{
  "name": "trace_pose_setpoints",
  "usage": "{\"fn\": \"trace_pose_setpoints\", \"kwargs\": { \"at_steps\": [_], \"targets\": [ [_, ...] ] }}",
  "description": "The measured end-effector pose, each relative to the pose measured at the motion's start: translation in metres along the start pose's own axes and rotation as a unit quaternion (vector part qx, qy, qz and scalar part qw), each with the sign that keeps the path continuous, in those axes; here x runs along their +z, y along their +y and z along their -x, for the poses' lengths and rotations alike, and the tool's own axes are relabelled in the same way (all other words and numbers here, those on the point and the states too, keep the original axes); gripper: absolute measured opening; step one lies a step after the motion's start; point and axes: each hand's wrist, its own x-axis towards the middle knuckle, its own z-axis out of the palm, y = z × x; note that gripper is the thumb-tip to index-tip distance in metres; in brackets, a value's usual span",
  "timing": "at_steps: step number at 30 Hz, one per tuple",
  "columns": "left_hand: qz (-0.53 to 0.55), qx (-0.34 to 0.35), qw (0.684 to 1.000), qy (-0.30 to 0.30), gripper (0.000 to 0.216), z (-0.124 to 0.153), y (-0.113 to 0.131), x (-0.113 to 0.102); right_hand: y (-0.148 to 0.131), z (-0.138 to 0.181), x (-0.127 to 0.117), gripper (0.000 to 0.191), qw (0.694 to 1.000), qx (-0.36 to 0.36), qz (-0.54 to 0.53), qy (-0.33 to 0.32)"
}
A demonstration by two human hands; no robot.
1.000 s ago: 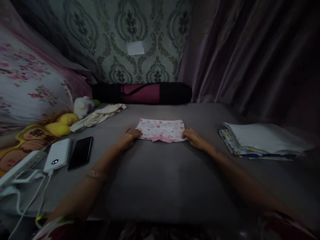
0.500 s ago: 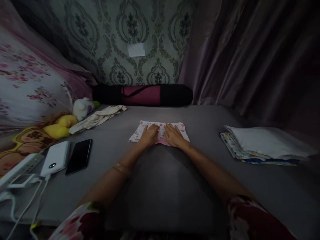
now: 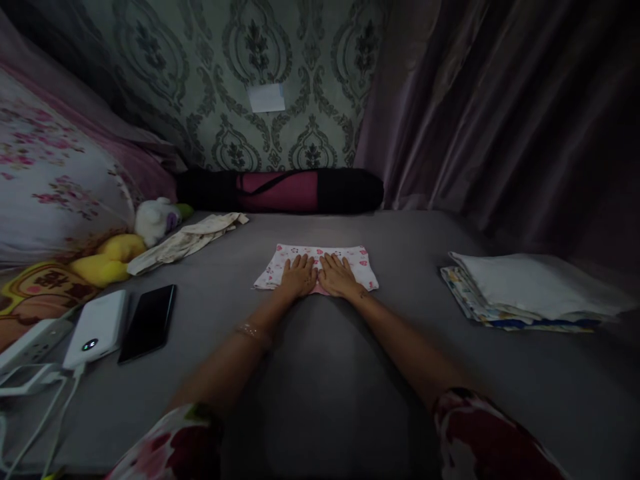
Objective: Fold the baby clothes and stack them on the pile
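A white cloth with pink and red prints (image 3: pixel 363 262) lies folded into a rough rectangle on the grey bed surface. A strip of plain pink shows at its near edge. My left hand (image 3: pixel 299 276) rests flat on the cloth, fingers stretched out and pointing away from me. Beside it, my right hand (image 3: pixel 339 275) also presses flat on the cloth, with its fingers slightly spread. The two hands almost touch at the cloth's middle and cover part of its print.
On the right sits a stack of folded cloths (image 3: pixel 530 287). To the left lie a crumpled pale cloth (image 3: pixel 187 241), a phone (image 3: pixel 149 323), a white power bank (image 3: pixel 97 328) with cables, a power strip (image 3: pixel 33 347) and plush toys (image 3: pixel 116 257). A black and maroon rolled bag (image 3: pixel 280 191) lies along the wall.
Both hands have drawn closer together on the cloth, staying flat. The view has shifted slightly, so the things on the left appear further left and lower.
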Motion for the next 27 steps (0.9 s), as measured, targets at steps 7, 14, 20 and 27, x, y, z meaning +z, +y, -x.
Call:
{"fn": "trace_pose_setpoints", "kwargs": {
  "at_steps": [7,14,20,27],
  "targets": [
    [0.0,0.009,0.997,0.081,0.052,-0.019,0.0,-0.011,0.007,-0.018,-0.011,0.057,1.0,-0.004,0.006,0.018],
    [0.004,-0.004,0.999,0.037,0.057,-0.03,-0.006,0.007,0.008,-0.026,0.003,0.057,1.0,-0.001,-0.002,0.009],
    [0.008,-0.005,1.0,0.014,0.056,-0.032,-0.007,0.001,0.013,-0.029,0.005,0.056,1.0,-0.003,0.001,0.005],
    [-0.004,-0.033,0.994,0.105,0.052,-0.031,-0.013,-0.004,0.001,-0.036,-0.006,0.057,0.999,-0.031,-0.005,0.023]
  ]
}}
